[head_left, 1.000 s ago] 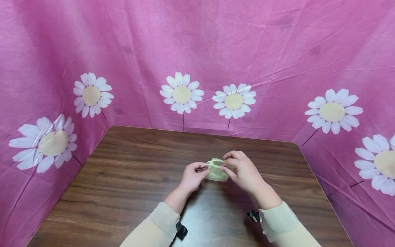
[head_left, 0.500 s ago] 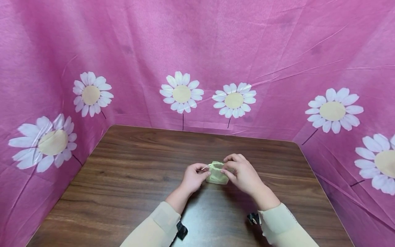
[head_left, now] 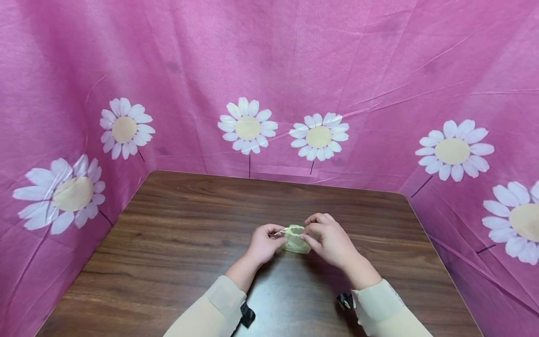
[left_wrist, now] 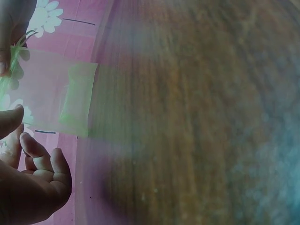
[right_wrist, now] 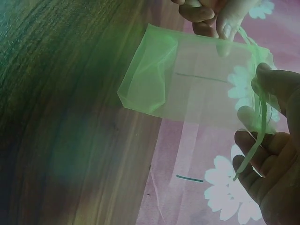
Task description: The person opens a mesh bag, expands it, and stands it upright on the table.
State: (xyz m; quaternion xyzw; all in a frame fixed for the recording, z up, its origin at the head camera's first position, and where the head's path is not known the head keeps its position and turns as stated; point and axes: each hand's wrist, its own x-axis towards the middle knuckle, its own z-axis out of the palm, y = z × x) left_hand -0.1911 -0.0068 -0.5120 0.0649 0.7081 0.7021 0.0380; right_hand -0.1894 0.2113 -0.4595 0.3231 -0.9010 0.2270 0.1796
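A sheer pale-green drawstring pouch (head_left: 296, 243) hangs upright between my two hands, its mouth uppermost and parted. My left hand (head_left: 262, 244) pinches its left upper edge between thumb and fingers, a bit of pale cord sticking out there. On the other side, my right hand (head_left: 330, 236) grips the rim with thumb and fingertips. In the right wrist view the pouch (right_wrist: 201, 79) is see-through, with a crease across its bottom end. A green drawstring (right_wrist: 255, 150) trails down over the fingers of the right hand (right_wrist: 276, 140).
The brown wood-grain table (head_left: 189, 224) lies below the hands. A pink curtain (head_left: 278, 56) with white daisies surrounds its back and sides. Black wrist devices (head_left: 248, 314) are strapped below both cream sleeves (head_left: 214, 304).
Both hands and the pouch have come slightly lower in the head view, toward the person. The hold on the pouch's two sides stays much the same.
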